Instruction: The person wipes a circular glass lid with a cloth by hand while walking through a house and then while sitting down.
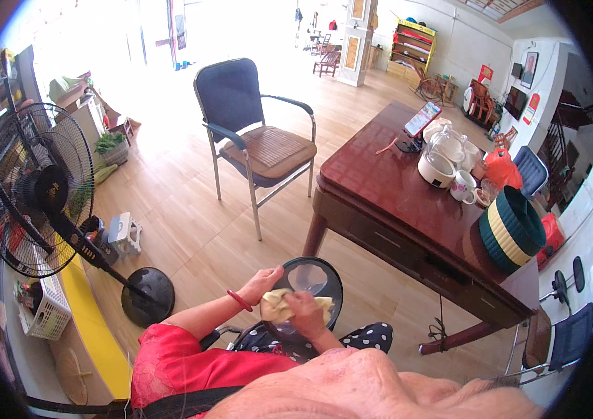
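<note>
My left hand point(260, 285), with a red bangle at its wrist, grips the left edge of a round, see-through glass lid point(308, 277) with a wide dark rim. The lid is held tilted above my lap. My right hand point(307, 315) is closed on a pale yellow cloth point(277, 307) and presses it against the lid's surface. Part of the cloth sticks out on either side of the right hand. Dark polka-dot trousers point(373, 336) show beneath and beside the lid.
A dark red table point(380, 167) stands to the right, bearing a phone on a stand point(422, 120), a white pot point(437, 170), a mug point(462, 187) and a green-and-cream round container point(509, 230). Ahead is an armchair point(268, 150). A floor fan point(48, 188) stands left.
</note>
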### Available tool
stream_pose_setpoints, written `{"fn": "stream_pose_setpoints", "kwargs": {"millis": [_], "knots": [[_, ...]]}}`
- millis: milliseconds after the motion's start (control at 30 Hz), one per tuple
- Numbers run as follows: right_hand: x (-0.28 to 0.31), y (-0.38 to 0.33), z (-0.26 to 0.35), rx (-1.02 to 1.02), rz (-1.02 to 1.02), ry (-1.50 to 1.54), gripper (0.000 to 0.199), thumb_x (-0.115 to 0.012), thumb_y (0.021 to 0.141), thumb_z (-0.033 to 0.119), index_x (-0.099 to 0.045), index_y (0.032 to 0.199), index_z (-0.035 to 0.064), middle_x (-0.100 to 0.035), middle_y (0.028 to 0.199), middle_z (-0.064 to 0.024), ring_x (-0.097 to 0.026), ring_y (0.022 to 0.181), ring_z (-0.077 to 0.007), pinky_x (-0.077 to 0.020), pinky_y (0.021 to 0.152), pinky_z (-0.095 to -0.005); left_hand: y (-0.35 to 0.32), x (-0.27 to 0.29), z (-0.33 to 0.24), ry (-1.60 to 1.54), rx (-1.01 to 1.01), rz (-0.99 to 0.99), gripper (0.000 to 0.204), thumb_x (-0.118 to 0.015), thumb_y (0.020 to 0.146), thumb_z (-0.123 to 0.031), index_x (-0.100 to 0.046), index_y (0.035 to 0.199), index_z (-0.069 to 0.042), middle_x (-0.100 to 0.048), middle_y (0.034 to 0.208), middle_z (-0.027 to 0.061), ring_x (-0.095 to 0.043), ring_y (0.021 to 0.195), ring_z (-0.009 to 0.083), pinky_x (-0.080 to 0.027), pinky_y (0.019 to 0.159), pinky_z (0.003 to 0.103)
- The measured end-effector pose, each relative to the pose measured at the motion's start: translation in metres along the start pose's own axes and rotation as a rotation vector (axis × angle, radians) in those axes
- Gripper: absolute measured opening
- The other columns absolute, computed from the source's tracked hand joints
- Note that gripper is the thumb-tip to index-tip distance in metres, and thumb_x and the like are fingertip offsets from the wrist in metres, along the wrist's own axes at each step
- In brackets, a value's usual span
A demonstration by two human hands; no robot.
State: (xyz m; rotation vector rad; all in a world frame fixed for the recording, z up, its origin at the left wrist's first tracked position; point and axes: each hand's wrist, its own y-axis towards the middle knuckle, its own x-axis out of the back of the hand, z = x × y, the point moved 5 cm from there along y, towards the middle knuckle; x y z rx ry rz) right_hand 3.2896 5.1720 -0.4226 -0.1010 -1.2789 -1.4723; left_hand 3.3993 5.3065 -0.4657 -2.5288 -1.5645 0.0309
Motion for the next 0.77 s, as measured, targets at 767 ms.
{"fn": "stream_pose_setpoints", "kwargs": {"millis": [767], "knots": [[0.066, 0.009, -0.093, -0.405, -0.221, 0.013, 0.054, -0.074, 0.071, 0.034, -0.053, 0.116, 0.0119, -0.046, 0.129, -0.0123, -0.045, 0.118, -0.0330, -0.0345, 0.097, -0.0480, -0.044, -0.033, -0.077, 0.046, 0.024, 0.243, 0.037, -0.070, 0.083, -0.036, -0.060, 0.102, -0.005, -0.062, 0.072, -0.0005, -0.050, 0.049, 0.0060, -0.041, 0.043, 0.021]]}}
